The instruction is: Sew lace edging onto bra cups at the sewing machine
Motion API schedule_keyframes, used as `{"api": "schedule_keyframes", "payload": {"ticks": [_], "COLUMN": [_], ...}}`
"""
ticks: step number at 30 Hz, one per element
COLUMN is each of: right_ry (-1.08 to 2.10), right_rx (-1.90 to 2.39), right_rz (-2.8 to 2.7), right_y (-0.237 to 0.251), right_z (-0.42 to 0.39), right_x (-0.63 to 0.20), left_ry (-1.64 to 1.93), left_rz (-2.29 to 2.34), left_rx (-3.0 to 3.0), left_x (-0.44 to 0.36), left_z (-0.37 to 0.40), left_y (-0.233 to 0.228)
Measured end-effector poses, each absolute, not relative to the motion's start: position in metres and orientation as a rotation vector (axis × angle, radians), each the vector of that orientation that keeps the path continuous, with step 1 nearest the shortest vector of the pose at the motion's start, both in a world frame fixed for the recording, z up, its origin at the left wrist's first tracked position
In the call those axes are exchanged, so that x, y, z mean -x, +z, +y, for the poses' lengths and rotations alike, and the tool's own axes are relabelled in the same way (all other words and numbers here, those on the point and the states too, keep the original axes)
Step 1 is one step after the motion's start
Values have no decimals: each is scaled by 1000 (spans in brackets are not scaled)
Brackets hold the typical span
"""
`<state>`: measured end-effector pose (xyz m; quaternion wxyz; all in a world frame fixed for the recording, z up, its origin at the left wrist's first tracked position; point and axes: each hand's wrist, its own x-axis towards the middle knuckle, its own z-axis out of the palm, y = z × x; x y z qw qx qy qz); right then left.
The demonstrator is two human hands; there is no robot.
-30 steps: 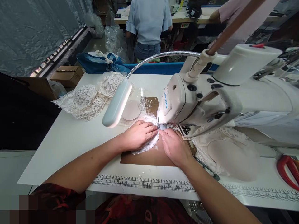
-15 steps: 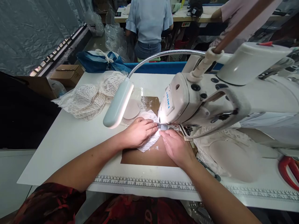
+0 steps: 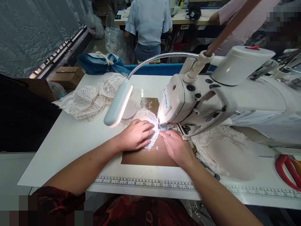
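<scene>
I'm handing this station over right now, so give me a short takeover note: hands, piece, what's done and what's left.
Left hand: flat on the lace piece, pressing it to the table.
Right hand: fingertips at the presser foot of the sewing machine.
Done: cannot tell how much of the seam is sewn.
Left: unsewn lace pile rear left; other pieces right. Red scissors far right.

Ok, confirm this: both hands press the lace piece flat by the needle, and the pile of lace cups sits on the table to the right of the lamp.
Not quite. The head view shows both hands, left and right, pressing the lace piece by the needle, but the pile of lace cups sits on the table to the left of the lamp, not the right.
</scene>
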<state>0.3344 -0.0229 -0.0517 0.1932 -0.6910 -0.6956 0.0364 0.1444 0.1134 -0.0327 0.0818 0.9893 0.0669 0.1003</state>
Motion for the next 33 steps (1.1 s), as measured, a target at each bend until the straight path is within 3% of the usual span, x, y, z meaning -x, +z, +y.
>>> {"api": "schedule_keyframes", "payload": {"ticks": [14, 22, 33], "right_ry": [110, 22, 117], "right_rx": [1878, 1878, 2056], "right_rz": [-1983, -2079, -1997], "right_y": [-48, -49, -47], "right_z": [-24, -22, -18], "right_x": [-333, -331, -325], "left_ry": [267, 204, 191], "left_rz": [182, -79, 135], "left_rx": [-2853, -2947, -3013], "left_x": [-145, -152, -158], "left_z": [109, 121, 113], "left_y": [-28, -35, -30]}}
